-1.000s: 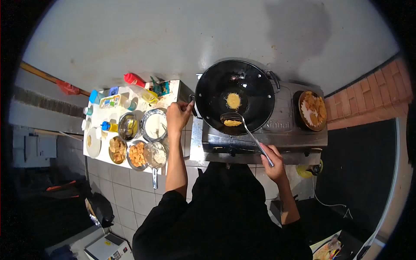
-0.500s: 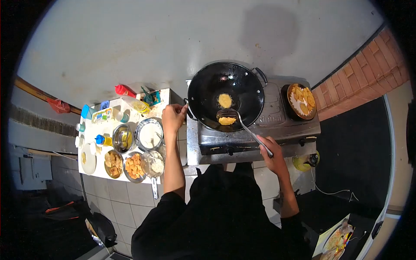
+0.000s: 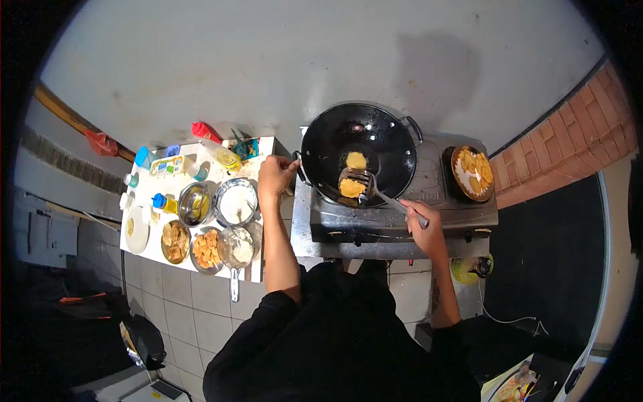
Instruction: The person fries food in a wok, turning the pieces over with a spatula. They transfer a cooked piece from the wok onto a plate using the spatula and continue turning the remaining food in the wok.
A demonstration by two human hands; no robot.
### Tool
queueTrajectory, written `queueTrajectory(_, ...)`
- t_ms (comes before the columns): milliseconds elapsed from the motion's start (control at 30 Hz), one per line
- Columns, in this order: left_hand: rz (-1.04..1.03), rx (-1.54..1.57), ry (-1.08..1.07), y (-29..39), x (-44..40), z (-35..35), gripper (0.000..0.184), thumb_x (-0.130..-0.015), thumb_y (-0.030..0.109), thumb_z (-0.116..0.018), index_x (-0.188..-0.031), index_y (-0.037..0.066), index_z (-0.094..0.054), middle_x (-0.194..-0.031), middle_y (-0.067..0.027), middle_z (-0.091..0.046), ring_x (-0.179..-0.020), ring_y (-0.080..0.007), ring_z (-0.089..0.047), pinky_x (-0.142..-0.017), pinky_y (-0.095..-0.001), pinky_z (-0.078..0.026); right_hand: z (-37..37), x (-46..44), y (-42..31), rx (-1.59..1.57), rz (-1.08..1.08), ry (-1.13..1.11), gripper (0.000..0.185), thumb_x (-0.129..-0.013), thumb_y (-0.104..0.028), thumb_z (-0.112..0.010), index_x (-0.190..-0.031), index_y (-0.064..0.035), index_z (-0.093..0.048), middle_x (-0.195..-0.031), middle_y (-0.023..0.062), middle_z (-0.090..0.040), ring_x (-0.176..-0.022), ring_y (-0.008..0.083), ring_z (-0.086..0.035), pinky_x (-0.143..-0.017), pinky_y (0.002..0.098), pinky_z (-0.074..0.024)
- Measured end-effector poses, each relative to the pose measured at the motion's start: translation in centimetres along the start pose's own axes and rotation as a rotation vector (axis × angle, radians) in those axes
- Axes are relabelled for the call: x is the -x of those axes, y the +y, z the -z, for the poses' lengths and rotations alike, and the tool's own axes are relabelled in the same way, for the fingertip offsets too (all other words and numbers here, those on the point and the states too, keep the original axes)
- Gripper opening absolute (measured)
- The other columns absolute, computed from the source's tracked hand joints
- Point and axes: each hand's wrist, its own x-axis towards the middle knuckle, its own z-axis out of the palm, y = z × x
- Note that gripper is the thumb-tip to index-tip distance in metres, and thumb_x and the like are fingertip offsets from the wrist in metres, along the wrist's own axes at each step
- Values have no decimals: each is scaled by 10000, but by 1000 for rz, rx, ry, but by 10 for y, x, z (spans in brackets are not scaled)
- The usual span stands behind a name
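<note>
A black wok [image 3: 327, 141] sits on the stove with two golden fried pieces in it. One fried piece [image 3: 356, 160] lies near the middle of the wok. The other, a nearer fried piece [image 3: 351, 188], is against the head of a slotted spatula [image 3: 388, 198]; whether it rests on the blades or beside them I cannot tell. My right hand [image 3: 426, 229] is closed around the spatula's handle. At the wok's left side, my left hand [image 3: 276, 175] pinches the wok handle [image 3: 301, 167].
Right of the wok, a brown plate [image 3: 458, 175] of fried pieces stands on the steel stove [image 3: 395, 231]. The left table [image 3: 251, 269] carries a bowl of white batter [image 3: 236, 203], a saucepan [image 3: 234, 258], a bowl of orange chunks [image 3: 206, 249] and several bottles. A wall rises behind.
The spatula's head has shifted slightly across the nearer fried piece, baring more of its top. My left hand stays at the wok handle. The whole view has moved a little.
</note>
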Motion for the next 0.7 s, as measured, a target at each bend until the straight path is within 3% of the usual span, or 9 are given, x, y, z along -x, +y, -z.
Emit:
queueTrajectory(33, 8, -2, 9, -5, 1, -2, 286, -772, 273, -774, -780, -4, -703, -660, -169, -656, -615, -305, -648, -595, -383, -479, -2, -4, 2, -7, -11, 13, 220, -921, -60, -537, -1086, 18, -660, -784, 70, -616, -692, 119, -552, -661, 272, -443)
queueTrajectory(100, -66, 107, 68, -7, 5, -4, 323, -805, 285, -757, -830, -35, -725, -586, -133, -635, -518, -157, -581, -516, -323, -446, -6, -11, 8, -11, -13, 16, 213, -920, -63, -542, -1071, 17, -669, -746, 56, -613, -653, 106, -547, -630, 265, -442)
queueTrajectory(167, 10, 75, 44, 1, 14, -2, 306, -816, 285, -747, -836, -20, -730, -581, -126, -630, -518, -160, -584, -525, -322, -453, -8, -17, 15, -63, -36, 31, 210, -936, -78, -532, -1049, 3, -690, -639, 29, -571, -539, 76, -507, -526, 248, -416)
queueTrajectory(233, -87, 76, 106, -3, 17, -6, 296, -825, 286, -737, -846, -9, -733, -586, -120, -634, -515, -167, -589, -530, -325, -460, -12, -23, 14, -112, -74, 69, 216, -948, -93, -523, -1041, -4, -697, -616, 18, -555, -503, 64, -487, -486, 243, -394)
queueTrajectory(267, 7, 98, 55, -6, 17, -7, 300, -826, 285, -733, -860, -13, -729, -626, -136, -658, -550, -190, -614, -565, -339, -475, -15, -26, 14, -164, -119, 115, 226, -959, -109, -515, -1032, -11, -705, -592, 7, -539, -467, 51, -466, -446, 239, -372)
queueTrajectory(367, -68, 135, 83, -8, 18, -8, 298, -824, 282, -733, -870, -13, -729, -673, -155, -676, -610, -213, -646, -608, -350, -488, -16, -32, 12, -286, -224, 188, 247, -974, -140, -505, -1026, -11, -709, -583, -9, -521, -449, 49, -453, -422, 237, -348)
queueTrajectory(600, -9, 106, 69, 3, 20, -3, 286, -818, 277, -737, -871, -5, -736, -722, -180, -692, -650, -241, -671, -639, -357, -499, -13, -24, 13, -171, -100, 159, 240, -976, -161, -527, -1014, -4, -705, -586, -8, -532, -466, 51, -479, -466, 238, -372)
queueTrajectory(700, 23, 80, 98, 7, 20, -4, 295, -820, 278, -736, -859, -14, -734, -703, -183, -687, -634, -255, -672, -627, -359, -498, -16, -7, -2, -123, -11, 76, 195, -949, -108, -557, -1040, 7, -687, -662, 51, -582, -569, 117, -566, -546, 264, -426)
